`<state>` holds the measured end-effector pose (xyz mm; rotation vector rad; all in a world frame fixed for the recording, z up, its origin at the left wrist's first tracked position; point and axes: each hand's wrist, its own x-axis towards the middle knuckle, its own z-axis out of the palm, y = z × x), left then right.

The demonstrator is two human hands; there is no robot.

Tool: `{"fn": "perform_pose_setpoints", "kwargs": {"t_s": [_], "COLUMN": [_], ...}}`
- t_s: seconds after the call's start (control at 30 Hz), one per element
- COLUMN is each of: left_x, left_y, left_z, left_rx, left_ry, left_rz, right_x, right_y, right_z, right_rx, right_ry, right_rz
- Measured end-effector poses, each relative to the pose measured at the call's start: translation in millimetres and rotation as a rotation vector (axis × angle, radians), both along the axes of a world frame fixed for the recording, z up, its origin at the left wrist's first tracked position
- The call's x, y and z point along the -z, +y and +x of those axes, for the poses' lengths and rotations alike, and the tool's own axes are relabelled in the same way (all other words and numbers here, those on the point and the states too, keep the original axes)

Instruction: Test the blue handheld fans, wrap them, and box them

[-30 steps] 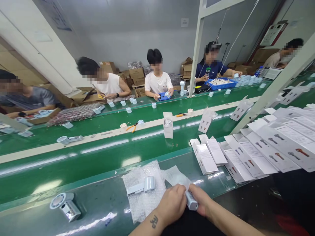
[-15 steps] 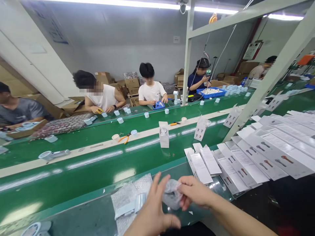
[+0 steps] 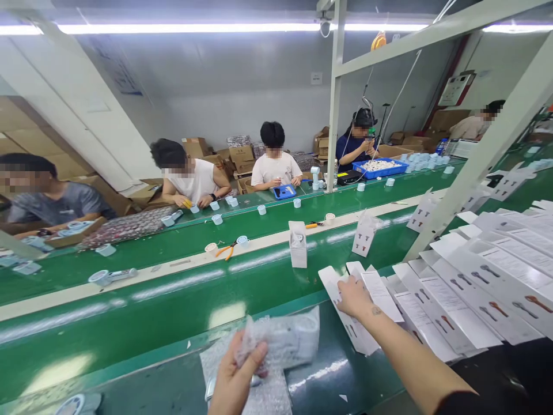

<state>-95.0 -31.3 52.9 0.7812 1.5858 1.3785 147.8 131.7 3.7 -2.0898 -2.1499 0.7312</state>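
My left hand [image 3: 242, 369] is closed round one end of a bubble-wrap bag [image 3: 285, 340], raised above the bench. Through the cloudy plastic shows a light-blue device with a round head, resembling a handheld fan. Below it, more bubble-wrap bags [image 3: 270, 395] lie flat, with a partly hidden shiny light-blue piece on them. Reaching out to the right, my right hand [image 3: 355, 297] has its fingers bent over the upper part of a white printed box [image 3: 360, 340]. The fingertips are partly hidden. A folded white leaflet [image 3: 382, 294] lies just right of that hand.
Rows of white boxes with leaflets [image 3: 466, 300] fill the right side, near a slanted metal post [image 3: 479, 144]. On the green conveyor [image 3: 164, 328] stand an upright box [image 3: 298, 248] and another box [image 3: 365, 233]. Orange-handled pliers [image 3: 228, 249] lie beyond. Several co-workers sit opposite.
My right hand has left the plastic wrap and moved right onto a white box. My left hand now grips the bagged light-blue device, lifted above the other wraps. The view has shifted slightly.
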Motion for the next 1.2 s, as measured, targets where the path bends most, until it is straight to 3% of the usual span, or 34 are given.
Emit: {"fn": "perform_pose_setpoints", "kwargs": {"t_s": [0.13, 0.2, 0.27, 0.4, 0.5, 0.57, 0.63, 0.7, 0.8, 0.97, 1.07, 1.2], "left_x": [-23.0, -27.2, -28.8, -43.4, -68.6, -82.9, -87.7, -81.0, -57.0, -13.3, 8.2, 13.8], "left_y": [25, 35, 36, 15, 5, 11, 28, 47, 63, 41, 27, 28], "left_z": [-13, -16, -19, -16, 1, 20, 40, 56, 69, 77, 86, 96], "left_rx": [-0.151, -0.15, -0.021, 0.424, 0.571, 0.642, 0.728, 0.813, 0.883, 0.842, 0.933, 1.007], "left_ry": [-0.209, -0.15, 0.115, 0.805, 1.162, 1.356, 1.468, 1.48, 1.444, 1.507, 1.508, 1.481], "left_rz": [0.227, 0.286, 0.269, 0.157, -0.005, -0.131, -0.198, -0.199, -0.196, -0.056, -0.035, -0.108], "right_x": [2.1, 12.1, 26.3, 47.7, 50.5, 50.2, 51.3, 55.3, 67.1, 95.6, 108.6, 115.6], "right_y": [-48, -69, -84, -99, -104, -107, -109, -110, -112, -122, -129, -125], "right_z": [-27, -41, -52, -58, -54, -49, -43, -38, -30, -28, -35, -36], "right_rx": [-0.228, -0.315, -0.33, -0.284, -0.308, -0.317, -0.34, -0.381, -0.377, -0.327, -0.327, -0.363], "right_ry": [0.168, 0.335, 0.456, 0.52, 0.544, 0.552, 0.567, 0.583, 0.582, 0.59, 0.668, 0.759], "right_rz": [0.195, 0.309, 0.36, 0.325, 0.302, 0.294, 0.299, 0.308, 0.325, 0.344, 0.386, 0.362]}}
